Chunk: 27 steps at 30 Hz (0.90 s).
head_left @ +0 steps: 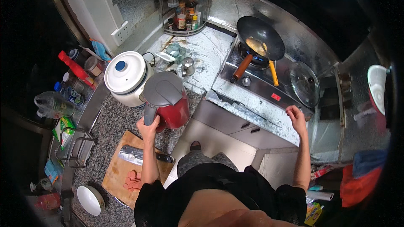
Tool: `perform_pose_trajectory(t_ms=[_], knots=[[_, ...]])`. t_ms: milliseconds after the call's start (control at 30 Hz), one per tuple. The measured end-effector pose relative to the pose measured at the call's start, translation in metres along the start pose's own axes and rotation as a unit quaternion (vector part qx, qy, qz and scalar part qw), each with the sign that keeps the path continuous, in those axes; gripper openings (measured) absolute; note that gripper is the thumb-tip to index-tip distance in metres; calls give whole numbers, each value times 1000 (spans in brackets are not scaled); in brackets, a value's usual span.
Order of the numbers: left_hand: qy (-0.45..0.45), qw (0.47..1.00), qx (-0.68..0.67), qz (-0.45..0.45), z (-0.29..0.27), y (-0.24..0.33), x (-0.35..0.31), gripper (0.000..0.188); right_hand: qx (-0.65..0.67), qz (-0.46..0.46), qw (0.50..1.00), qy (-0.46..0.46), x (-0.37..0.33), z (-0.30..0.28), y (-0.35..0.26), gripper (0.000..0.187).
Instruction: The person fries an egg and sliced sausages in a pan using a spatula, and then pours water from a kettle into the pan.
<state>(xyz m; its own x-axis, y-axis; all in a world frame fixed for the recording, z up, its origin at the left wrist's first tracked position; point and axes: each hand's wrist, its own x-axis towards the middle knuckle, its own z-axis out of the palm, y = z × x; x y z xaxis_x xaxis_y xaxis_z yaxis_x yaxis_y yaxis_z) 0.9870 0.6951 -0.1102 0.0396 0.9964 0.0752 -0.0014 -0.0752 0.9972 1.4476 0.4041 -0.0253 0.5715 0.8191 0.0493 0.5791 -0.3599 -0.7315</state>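
My left hand (148, 129) is wrapped round the grey handle of a red electric kettle (174, 109) with a grey lid. The kettle is held over the counter's edge, in front of a white lidded pot (126, 75). Off to the right, my right hand (297, 119) hovers by the stove's front edge with loosely bent fingers and nothing visible in it. Beyond it, a black wok (267, 33) sits over a blue flame on the gas stove (265, 80). Yellowish food (256, 45) lies inside, with a spatula (264, 47) resting in the wok.
Below my left arm, a wooden cutting board (115, 170) bears a cleaver (130, 154) and pink sliced meat (133, 180). A white bowl (90, 200) stands nearby. A glass lid (304, 84) leans at the stove's right. A spice rack (185, 31) fills the back corner.
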Motion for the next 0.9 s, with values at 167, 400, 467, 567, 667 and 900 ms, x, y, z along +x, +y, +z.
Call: perform_pose_trajectory(t_ms=[167, 400, 467, 567, 667, 900], knots=[[12, 999, 31, 11, 15, -20, 30, 22, -256, -121, 959, -7, 68, -3, -60, 55], [55, 996, 68, -3, 27, -50, 40, 22, -385, -145, 907, -87, 122, 20, -63, 64], [57, 995, 75, 13, 40, -47, 47, 22, -425, -203, 877, -95, 133, 10, -67, 60], [113, 991, 68, 28, 44, -61, 45, 19, -470, -262, 835, -117, 148, 9, -53, 48], [98, 992, 77, 15, 39, -69, 44, 19, -476, -306, 814, -132, 158, 7, -35, 32], [81, 991, 98, 28, 50, -60, 35, 14, -385, -312, 862, -107, 180, -13, -40, 13]])
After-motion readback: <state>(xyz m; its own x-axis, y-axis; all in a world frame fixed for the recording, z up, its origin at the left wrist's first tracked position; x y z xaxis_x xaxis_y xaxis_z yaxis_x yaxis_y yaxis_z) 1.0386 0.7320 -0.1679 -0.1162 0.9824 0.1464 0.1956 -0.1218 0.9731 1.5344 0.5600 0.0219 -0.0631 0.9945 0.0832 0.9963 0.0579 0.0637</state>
